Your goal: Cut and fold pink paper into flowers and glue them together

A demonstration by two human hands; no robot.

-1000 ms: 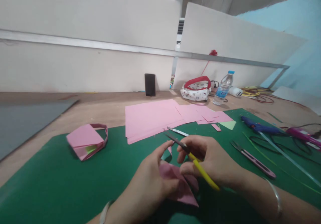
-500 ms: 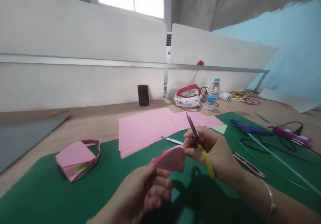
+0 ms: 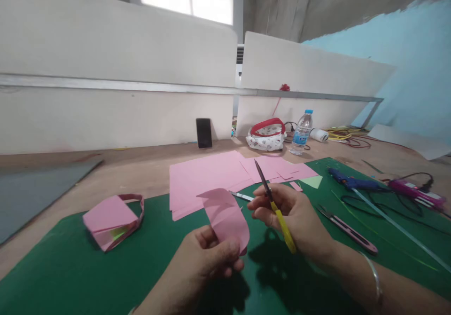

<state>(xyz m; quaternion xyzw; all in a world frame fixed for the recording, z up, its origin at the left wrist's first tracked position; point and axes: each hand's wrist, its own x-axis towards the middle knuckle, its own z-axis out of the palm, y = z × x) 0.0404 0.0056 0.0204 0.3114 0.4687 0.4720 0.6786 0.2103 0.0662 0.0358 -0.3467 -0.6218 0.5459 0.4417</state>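
Note:
My left hand [image 3: 206, 258] pinches a curved pink paper piece [image 3: 225, 216] and holds it upright above the green cutting mat [image 3: 70, 268]. My right hand [image 3: 292, 216] grips small scissors with yellow handles [image 3: 273, 202], blades closed and pointing up and away, just right of the paper. A folded pink paper bag with a strap [image 3: 112, 221] lies on the mat to the left.
Pink paper sheets [image 3: 207, 176] lie beyond the mat, with a metal blade [image 3: 241, 195] by them. A craft knife [image 3: 347, 228], a blue glue gun [image 3: 352, 182], cables, a water bottle [image 3: 301, 132], a pouch [image 3: 266, 136] and a black phone [image 3: 204, 133] lie to the right and back.
The pink piece has been lifted off the mat and turned upright in my left hand. My right hand has swung the scissors from lying flat to pointing upward.

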